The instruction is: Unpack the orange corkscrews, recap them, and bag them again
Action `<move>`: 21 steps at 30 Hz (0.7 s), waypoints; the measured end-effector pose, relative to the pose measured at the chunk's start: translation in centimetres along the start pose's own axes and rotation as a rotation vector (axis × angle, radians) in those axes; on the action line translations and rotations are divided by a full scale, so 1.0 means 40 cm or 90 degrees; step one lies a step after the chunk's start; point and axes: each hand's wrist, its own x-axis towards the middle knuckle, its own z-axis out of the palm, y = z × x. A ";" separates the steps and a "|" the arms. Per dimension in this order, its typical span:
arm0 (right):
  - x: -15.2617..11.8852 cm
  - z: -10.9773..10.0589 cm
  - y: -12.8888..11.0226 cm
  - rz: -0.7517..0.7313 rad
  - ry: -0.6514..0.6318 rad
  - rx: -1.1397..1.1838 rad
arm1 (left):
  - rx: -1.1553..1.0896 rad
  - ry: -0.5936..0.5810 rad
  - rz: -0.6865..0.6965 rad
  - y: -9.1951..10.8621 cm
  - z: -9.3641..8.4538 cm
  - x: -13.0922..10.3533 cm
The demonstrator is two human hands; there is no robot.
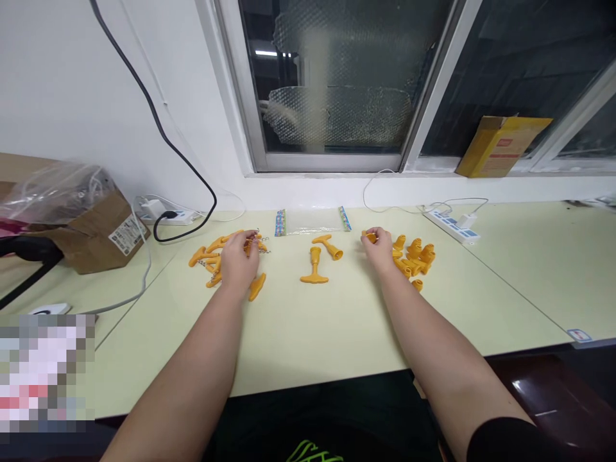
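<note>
Two hands at work — left hand (239,258) closed over one chained piece (253,239) from its pile, right hand (380,249) pinching one orange cap (368,237); best lifted singly, chains untangled.

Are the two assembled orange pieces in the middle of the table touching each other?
Apart. The head view shows the upright piece and the lying piece with bare table between them.

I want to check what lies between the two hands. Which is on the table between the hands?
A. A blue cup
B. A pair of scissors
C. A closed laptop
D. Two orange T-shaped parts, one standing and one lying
D: between the left hand and the right hand, one orange T-shaped part stands and another lies behind it.
</note>
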 end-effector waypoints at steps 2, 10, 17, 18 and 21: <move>0.005 0.002 -0.008 0.006 0.007 0.111 | -0.144 -0.011 -0.038 0.013 0.004 -0.003; 0.003 0.013 -0.042 0.041 -0.054 0.363 | -0.343 -0.113 -0.174 0.021 0.024 0.001; -0.056 0.016 -0.111 -0.088 -0.283 0.424 | 0.019 -0.370 0.120 0.103 0.023 -0.056; -0.071 0.020 -0.121 -0.109 -0.321 0.422 | 0.031 -0.390 0.130 0.114 0.028 -0.064; -0.114 0.034 -0.145 -0.170 -0.406 0.386 | 0.023 -0.417 0.145 0.131 0.042 -0.079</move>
